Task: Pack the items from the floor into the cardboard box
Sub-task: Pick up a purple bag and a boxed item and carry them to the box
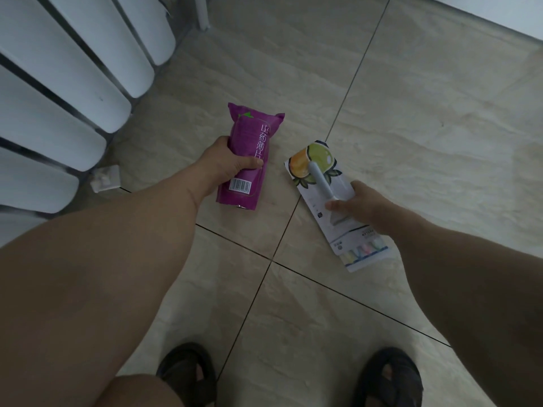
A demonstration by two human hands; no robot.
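Note:
A purple snack bag (249, 136) with white lettering and a barcode is held over the tiled floor by my left hand (226, 163), fingers and thumb wrapped round its middle. To its right, a long white card pack (320, 171) printed with fruit carries a pale blue peeler. My right hand (361, 207) grips that pack near its lower half, thumb on the front by the peeler's blade. The cardboard box is out of view.
White radiator columns (73, 83) fill the left side. A small white block (105, 179) lies on the floor beneath them. Beige floor tiles (426, 127) spread to the right, and my two sandalled feet (188, 374) stand at the bottom edge.

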